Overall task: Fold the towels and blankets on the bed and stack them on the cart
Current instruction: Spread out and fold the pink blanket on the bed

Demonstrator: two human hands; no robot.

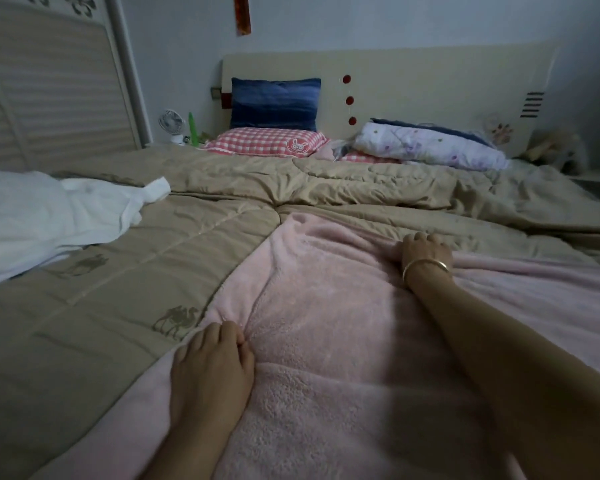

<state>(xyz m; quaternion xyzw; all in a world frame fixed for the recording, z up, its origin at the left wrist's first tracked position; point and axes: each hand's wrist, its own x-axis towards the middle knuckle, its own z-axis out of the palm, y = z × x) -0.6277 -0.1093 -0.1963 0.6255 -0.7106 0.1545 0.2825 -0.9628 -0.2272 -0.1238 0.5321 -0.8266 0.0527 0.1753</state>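
Observation:
A fluffy pink blanket [326, 323] lies spread over the near half of the bed, on top of a tan quilt [201, 209]. My left hand [212, 365] grips a bunched fold at the blanket's left edge, fingers curled into the fabric. Farther out, my right hand [425, 249], with a gold bangle on the wrist, clutches the blanket's far edge. A crumpled white cloth [49, 216] lies on the quilt at the left. No cart is in view.
At the head of the bed are a blue pillow [274, 103], a red checked pillow [267, 142] and a rolled floral quilt [430, 145] against the cream headboard [413, 84]. A small white fan [172, 124] stands beside a wardrobe [49, 88] at the left.

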